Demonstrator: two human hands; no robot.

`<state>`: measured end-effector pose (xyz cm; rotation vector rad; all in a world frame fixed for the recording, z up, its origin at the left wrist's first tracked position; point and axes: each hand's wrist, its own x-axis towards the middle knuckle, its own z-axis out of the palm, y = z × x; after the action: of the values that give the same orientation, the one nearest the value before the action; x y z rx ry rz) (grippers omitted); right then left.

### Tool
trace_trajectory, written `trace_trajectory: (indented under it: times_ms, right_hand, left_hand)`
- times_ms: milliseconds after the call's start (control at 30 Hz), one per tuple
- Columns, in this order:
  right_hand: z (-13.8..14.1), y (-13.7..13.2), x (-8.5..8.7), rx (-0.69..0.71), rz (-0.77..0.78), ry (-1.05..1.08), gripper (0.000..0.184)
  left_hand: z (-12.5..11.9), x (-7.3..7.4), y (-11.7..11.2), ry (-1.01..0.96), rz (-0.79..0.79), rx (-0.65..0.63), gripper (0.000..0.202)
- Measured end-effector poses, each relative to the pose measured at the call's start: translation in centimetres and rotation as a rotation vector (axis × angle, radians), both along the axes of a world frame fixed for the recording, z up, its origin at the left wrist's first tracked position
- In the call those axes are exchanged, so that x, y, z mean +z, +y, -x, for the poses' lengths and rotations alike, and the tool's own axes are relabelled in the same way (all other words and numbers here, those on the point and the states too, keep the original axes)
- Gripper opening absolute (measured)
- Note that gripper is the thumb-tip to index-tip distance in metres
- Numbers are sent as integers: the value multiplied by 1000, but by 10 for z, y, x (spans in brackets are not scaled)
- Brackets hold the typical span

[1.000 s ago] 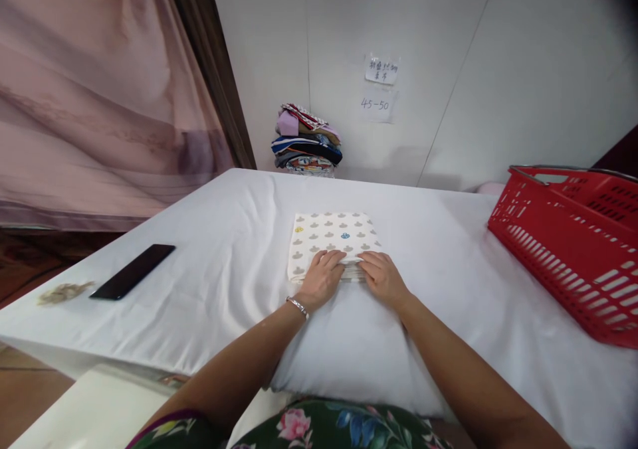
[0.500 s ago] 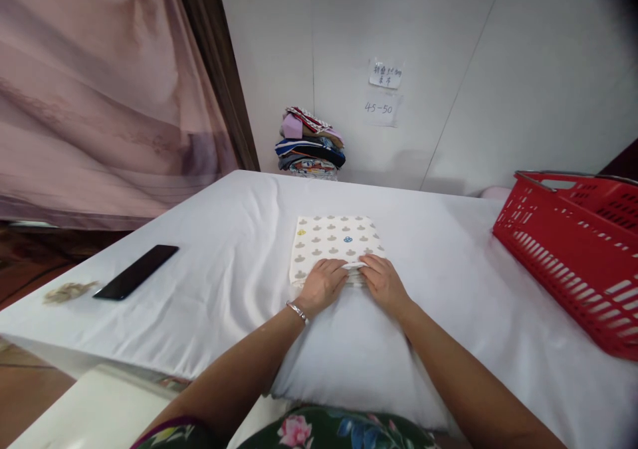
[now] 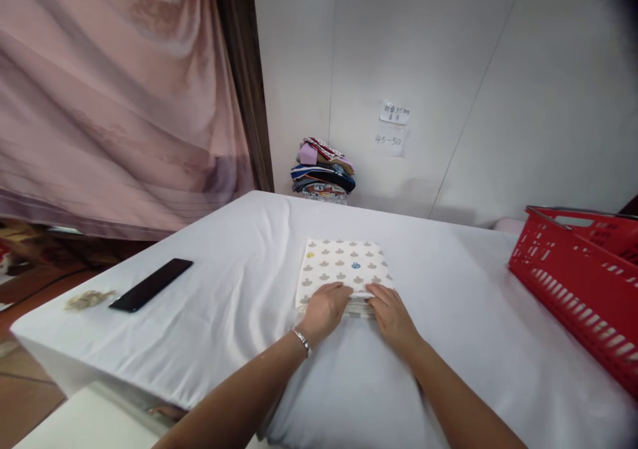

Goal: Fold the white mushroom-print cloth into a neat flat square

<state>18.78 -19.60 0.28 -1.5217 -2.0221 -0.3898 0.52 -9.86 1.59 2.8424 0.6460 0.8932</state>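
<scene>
A folded white cloth printed with grey duck-like shapes, plus one yellow and one blue figure, lies in a neat rectangle on the table. Along its near edge, several layers show. My left hand wears a silver bracelet and has its fingers closed on the left part of that edge. On the right part, the fingers of my right hand are curled over the same edge, thumb underneath or hidden. A short stretch of the edge shows between the two hands.
The table has a wrinkled white cover. To the left lie a black phone-like slab and a small beige tuft. A red plastic basket stands at the right. Behind the table rises a pile of folded fabrics against the wall.
The camera has tilted up and turned slightly left, so the table and hands sit lower in view. Both hands stay at the cloth's near edge, whose top layer looks flatter between them.
</scene>
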Motion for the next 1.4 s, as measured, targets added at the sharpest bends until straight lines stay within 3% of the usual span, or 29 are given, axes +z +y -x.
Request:
trace_trajectory:
  times_ms: [167,267,400,533,833,1200,1400]
  right_hand:
    - [-1,0,-2,11,-12,-9,23]
    - [-2,1,-3,18,-3,-20,23]
    - [3,2,0,-4,9,-36,24]
    - [14,4,3,-93,4,-53,16]
    - [19,11,-4,-144,-21,-72,16]
    - [17,16,-11,-133,14,-40,20]
    - [18,18,-12,-126,52,-11,20]
  left_hand:
    - [6,7,-3,79,-41,-76,24]
    - [9,14,5,136,17,-158,21]
    - [2,24,38,129,127,-12,25]
    - [-23,30,78,150,80,65,25]
    - [-79,18,127,254,131,201,31]
    - [-117,15,169,385,246,265,37]
    - [-120,9,177,382,291,277,37]
